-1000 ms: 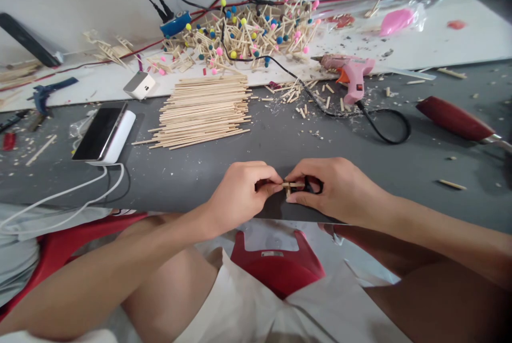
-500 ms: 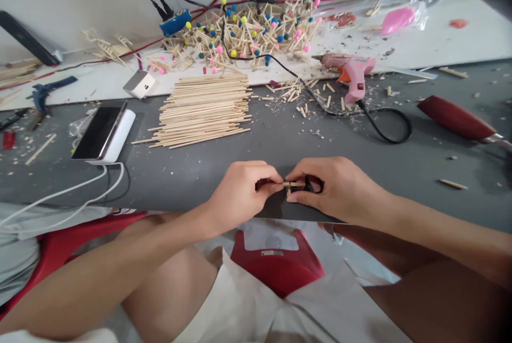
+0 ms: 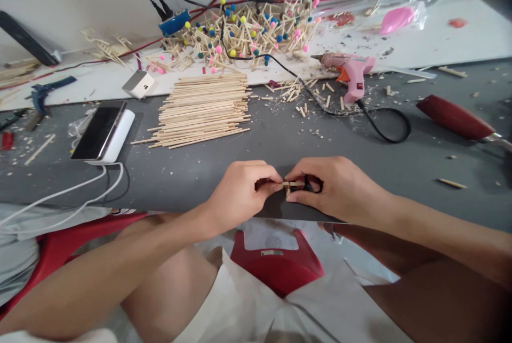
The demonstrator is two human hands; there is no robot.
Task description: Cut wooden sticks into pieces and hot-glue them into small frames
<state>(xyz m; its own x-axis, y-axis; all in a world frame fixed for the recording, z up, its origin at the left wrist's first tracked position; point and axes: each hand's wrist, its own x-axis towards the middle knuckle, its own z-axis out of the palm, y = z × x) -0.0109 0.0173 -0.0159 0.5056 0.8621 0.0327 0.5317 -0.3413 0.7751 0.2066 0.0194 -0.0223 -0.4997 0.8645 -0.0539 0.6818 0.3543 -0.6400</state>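
Close to the front edge of the grey table [image 3: 192,180], my left hand [image 3: 242,188] is pinched on the left end of a small piece made of short wooden sticks [image 3: 288,187]. My right hand [image 3: 340,183] closes its thumb and fingers on the other side of the same piece. A small black object [image 3: 309,184] shows inside the curl of my right hand; its kind I cannot make out. Fingertips hide most of the joint between the sticks. Beyond my hands lies a stack of long thin wooden sticks [image 3: 204,111].
A pink glue gun [image 3: 354,71] lies behind my right hand, its black cord looping nearby. Stick figures with coloured balls [image 3: 248,31] are heaped at the back. A phone [image 3: 100,129] rests on a white stand at left, a red-handled tool [image 3: 456,116] at right.
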